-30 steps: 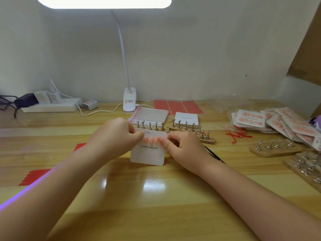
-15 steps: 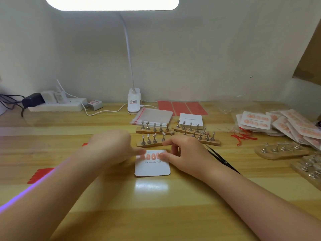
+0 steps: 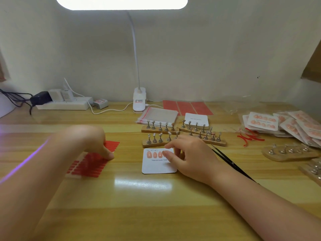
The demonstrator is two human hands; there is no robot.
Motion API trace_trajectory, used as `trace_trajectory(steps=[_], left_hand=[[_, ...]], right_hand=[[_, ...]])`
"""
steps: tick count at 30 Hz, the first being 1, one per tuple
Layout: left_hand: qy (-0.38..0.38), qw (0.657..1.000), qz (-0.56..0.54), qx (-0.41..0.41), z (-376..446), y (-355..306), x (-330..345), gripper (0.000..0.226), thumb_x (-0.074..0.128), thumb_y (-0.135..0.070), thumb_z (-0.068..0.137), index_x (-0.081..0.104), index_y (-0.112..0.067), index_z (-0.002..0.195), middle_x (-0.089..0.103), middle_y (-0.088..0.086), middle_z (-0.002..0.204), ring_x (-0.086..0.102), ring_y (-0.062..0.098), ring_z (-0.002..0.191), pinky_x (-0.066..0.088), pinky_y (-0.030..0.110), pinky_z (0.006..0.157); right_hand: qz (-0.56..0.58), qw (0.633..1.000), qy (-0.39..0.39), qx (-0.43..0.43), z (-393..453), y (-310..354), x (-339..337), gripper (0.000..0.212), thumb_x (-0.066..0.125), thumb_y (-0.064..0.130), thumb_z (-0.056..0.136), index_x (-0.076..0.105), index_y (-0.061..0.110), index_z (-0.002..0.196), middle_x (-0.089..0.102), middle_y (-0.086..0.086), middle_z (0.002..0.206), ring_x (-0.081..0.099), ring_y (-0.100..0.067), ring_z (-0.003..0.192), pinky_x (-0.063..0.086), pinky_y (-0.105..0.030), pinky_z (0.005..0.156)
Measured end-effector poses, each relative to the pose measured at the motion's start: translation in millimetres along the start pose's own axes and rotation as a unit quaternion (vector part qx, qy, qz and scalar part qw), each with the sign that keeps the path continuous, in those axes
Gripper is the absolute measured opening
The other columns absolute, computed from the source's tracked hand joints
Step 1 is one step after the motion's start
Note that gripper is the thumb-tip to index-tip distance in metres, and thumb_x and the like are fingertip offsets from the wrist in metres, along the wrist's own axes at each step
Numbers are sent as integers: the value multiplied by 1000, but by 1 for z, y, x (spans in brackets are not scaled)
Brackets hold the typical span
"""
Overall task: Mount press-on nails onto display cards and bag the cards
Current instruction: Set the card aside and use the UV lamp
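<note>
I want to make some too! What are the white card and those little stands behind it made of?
The white card looks like matte stiff paper or thin cardboard: flat, rounded corners, printed lettering. The little stands seem to have shiny silver metal pegs, which glint under the lamp, set in pale wooden strips with visible grain.

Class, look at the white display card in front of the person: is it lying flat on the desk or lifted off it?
Flat on the desk. The display card lies face up, right hand fingertips pressing its top edge.

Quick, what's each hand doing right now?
Left hand: fingers touching the red sticker sheet; grip blurred, cannot tell.
Right hand: open, fingertips pressing the display card.
</note>
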State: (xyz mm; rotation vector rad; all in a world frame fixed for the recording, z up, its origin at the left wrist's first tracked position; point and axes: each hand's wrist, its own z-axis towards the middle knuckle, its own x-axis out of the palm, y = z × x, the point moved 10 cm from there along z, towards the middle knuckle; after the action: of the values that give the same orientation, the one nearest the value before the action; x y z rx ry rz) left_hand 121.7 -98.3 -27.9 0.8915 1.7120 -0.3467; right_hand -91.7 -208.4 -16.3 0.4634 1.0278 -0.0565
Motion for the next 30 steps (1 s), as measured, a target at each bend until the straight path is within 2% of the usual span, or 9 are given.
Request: trace_trajectory(steps=[3, 8, 10, 14, 17, 19, 22, 25, 30], left_hand=[[-7, 1000, -19, 14, 1, -4, -2, 58, 66, -64, 76, 67, -16, 110, 67, 0, 101, 57, 14, 80, 41, 20, 54], [-25, 997, -64, 18, 5, -2, -4, 67, 73, -62, 70, 66, -17, 119, 69, 0, 105, 66, 15, 91, 52, 28, 80], [-31, 997, -65, 17, 6, -2, -6, 63, 76, -60, 69, 68, -15, 112, 70, 0, 101, 66, 16, 90, 52, 29, 76], [-78, 996, -43, 16, 7, -9, -15, 41, 81, -52, 66, 66, -16, 77, 64, -3, 72, 59, 16, 69, 45, 26, 61], [-144, 987, -70, 14, 6, -15, -26, 37, 79, -46, 69, 70, -21, 95, 68, -4, 92, 63, 18, 86, 54, 31, 76], [-218, 968, -115, 36, 2, -29, -35, 32, 70, -46, 80, 65, -25, 103, 65, -5, 103, 60, 20, 97, 52, 33, 82], [-307, 913, -248, 104, -12, -56, -37, 18, 58, -43, 90, 57, -26, 85, 63, -7, 87, 58, 16, 82, 47, 31, 66], [-341, 879, -298, 151, -25, -73, -33, 29, 54, -40, 92, 51, -24, 68, 60, -6, 67, 54, 11, 63, 40, 29, 51], [-331, 860, -336, 192, -30, -85, -27, 32, 50, -41, 95, 55, -21, 69, 66, -3, 70, 62, 16, 67, 53, 43, 59]], right_hand=[[-2, 1000, 3, 0, 0, 0, 1, 24, 56, 43, 93, 69, 27, 105, 47, 21, 75, 44, -2, 74, 31, -23, 69], [-13, 1000, 1, -3, 1, 1, 1, 23, 55, 42, 93, 69, 26, 102, 46, 21, 75, 45, -4, 76, 35, -25, 70], [-12, 1000, 2, 1, 1, -1, 2, 22, 55, 42, 93, 69, 26, 99, 50, 18, 76, 46, -5, 76, 38, -26, 72], [-6, 1000, -5, 10, 1, -6, 0, 21, 57, 40, 93, 70, 23, 95, 56, 13, 78, 47, -6, 77, 36, -25, 72], [-10, 1000, -11, 14, 2, -8, 0, 21, 58, 38, 92, 69, 23, 101, 57, 12, 83, 49, -7, 81, 38, -26, 77], [-9, 1000, -16, 17, 2, -9, -1, 24, 59, 37, 92, 65, 23, 110, 54, 13, 89, 48, -6, 86, 41, -26, 82], [-2, 999, -20, 29, 2, -12, -1, 26, 59, 38, 90, 56, 25, 112, 52, 14, 96, 48, -7, 92, 40, -24, 84], [-1, 999, -18, 42, 3, -17, 0, 25, 59, 41, 90, 53, 25, 107, 53, 13, 97, 49, -8, 93, 41, -25, 83], [-5, 999, -7, 46, 4, -19, 4, 25, 57, 44, 90, 53, 26, 106, 54, 12, 98, 49, -9, 94, 41, -25, 85]])
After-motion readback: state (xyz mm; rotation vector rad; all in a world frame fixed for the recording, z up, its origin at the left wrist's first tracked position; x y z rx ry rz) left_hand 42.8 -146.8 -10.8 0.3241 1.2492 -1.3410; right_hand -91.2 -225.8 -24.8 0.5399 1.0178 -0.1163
